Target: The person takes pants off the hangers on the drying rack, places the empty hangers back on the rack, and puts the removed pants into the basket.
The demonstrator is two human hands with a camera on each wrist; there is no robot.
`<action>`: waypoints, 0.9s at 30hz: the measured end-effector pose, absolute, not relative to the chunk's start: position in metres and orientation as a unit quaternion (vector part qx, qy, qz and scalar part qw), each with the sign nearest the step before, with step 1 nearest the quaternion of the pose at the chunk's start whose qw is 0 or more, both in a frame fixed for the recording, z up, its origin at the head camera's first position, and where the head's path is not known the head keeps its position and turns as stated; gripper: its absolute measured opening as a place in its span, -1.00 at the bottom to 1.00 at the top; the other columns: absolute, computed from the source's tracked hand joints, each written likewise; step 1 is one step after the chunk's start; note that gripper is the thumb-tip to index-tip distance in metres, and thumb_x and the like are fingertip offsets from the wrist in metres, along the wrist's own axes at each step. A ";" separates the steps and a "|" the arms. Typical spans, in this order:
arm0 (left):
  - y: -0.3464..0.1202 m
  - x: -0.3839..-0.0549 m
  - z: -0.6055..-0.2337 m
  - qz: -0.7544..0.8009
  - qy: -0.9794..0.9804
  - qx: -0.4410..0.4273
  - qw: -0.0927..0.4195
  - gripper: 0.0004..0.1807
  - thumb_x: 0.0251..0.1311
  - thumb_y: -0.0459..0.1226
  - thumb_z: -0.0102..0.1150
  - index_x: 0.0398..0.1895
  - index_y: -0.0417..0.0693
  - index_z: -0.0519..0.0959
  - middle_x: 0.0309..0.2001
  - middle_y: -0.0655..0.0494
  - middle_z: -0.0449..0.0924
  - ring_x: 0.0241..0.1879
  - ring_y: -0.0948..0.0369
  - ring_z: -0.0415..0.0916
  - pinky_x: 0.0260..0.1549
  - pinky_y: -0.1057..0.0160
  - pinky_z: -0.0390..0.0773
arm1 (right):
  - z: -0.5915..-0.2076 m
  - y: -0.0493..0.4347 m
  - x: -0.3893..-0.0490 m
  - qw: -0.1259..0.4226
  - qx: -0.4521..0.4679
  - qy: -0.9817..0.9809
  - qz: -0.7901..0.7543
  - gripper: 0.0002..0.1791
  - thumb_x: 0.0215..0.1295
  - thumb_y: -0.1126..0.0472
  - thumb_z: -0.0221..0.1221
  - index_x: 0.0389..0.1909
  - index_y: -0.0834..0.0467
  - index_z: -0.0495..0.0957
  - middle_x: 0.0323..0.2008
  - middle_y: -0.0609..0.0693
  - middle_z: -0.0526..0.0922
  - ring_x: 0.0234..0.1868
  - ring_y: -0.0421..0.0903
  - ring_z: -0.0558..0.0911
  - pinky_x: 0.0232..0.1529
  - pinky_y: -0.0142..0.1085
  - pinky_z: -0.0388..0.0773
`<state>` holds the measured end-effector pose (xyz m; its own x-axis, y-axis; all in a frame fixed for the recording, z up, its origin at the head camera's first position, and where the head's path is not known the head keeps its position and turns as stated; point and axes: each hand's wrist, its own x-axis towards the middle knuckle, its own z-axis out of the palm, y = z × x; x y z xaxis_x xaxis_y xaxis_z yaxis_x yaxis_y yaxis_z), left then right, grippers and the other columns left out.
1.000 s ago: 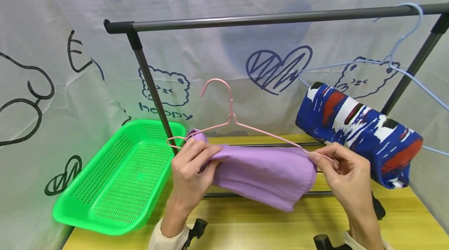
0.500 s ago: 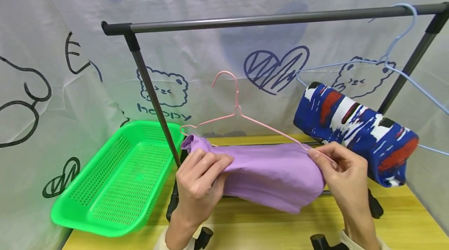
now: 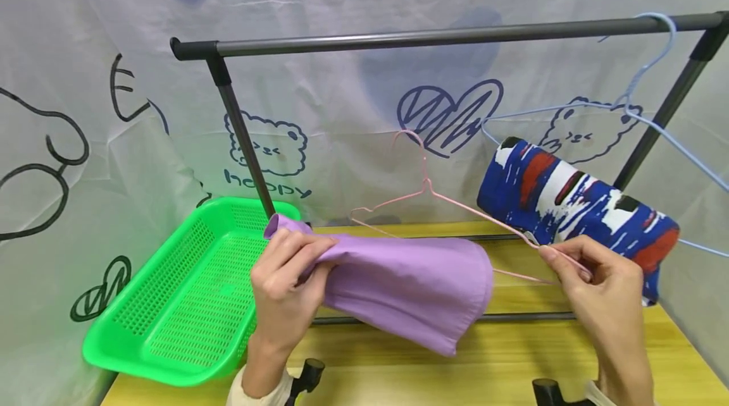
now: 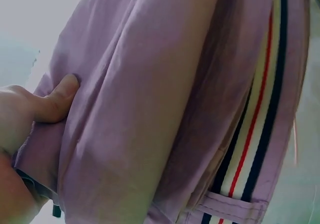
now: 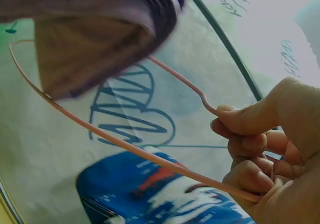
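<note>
My left hand (image 3: 287,282) grips a folded purple garment (image 3: 404,279), its thumb on the cloth in the left wrist view. Dark, white and red striped trim (image 4: 253,115) runs along the garment there; its exact kind is unclear. With thumb and fingers, my right hand (image 3: 600,289) pinches the right end of a thin pink clothes hanger (image 3: 426,184). The hanger's hook points up, below the rack bar. Its lower wire (image 5: 125,145) shows in the right wrist view and passes behind the garment in the head view. A gap separates the garment's right edge from my right hand.
A dark rack rail (image 3: 398,39) spans the back. From its right end hangs a light blue hanger (image 3: 631,86) with a blue, white and red patterned cloth (image 3: 560,194). A green basket (image 3: 99,355) stands at left on the wooden table (image 3: 410,384).
My right hand has moved right with the pink hanger, while my left hand has drawn the garment left. The garment's right edge has come away from the right hand.
</note>
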<state>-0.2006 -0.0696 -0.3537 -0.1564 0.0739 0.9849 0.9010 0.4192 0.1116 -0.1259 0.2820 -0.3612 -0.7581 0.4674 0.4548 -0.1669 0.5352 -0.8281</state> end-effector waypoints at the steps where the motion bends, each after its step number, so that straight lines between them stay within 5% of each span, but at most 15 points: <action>1: -0.072 -0.202 -0.354 -0.390 -0.657 -0.370 0.529 -0.88 -0.03 -0.54 0.39 -0.39 -0.26 0.76 -0.42 -0.02 0.68 -0.45 0.06 0.45 -0.40 0.25 0.45 | -0.361 0.284 -0.125 0.340 -0.103 -0.806 0.473 -0.93 0.25 0.37 0.40 -0.33 0.31 0.72 -0.53 -0.08 0.59 -0.59 -0.20 0.42 -0.64 -0.45 0.31; 18: -0.091 -0.212 -0.360 -0.392 -0.682 -0.349 0.509 -0.87 0.01 -0.54 0.38 -0.37 -0.25 0.78 -0.42 -0.01 0.68 -0.40 0.05 0.50 -0.32 0.26 0.47 | -0.349 0.269 -0.109 0.511 -0.099 -0.760 0.389 -0.89 0.26 0.44 0.35 -0.33 0.48 0.68 -0.51 -0.36 0.48 -0.62 -0.33 0.26 -0.58 -0.56 0.16; 27: -0.093 -0.220 -0.364 -0.399 -0.698 -0.347 0.483 -0.85 0.03 -0.54 0.42 -0.34 -0.20 0.79 -0.42 0.04 0.67 -0.38 0.08 0.50 -0.32 0.27 0.44 | -0.328 0.261 -0.119 0.588 -0.053 -0.650 0.479 -0.74 0.27 0.45 0.34 -0.34 0.67 0.58 -0.49 -0.18 0.54 -0.54 -0.27 0.27 -0.51 -0.59 0.14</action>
<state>-0.2199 -0.0926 -0.3644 -0.2934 0.0986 0.9509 0.8696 0.4407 0.2226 -0.1190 0.2612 -0.3278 -0.3036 0.6316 0.7134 -0.4951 0.5352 -0.6844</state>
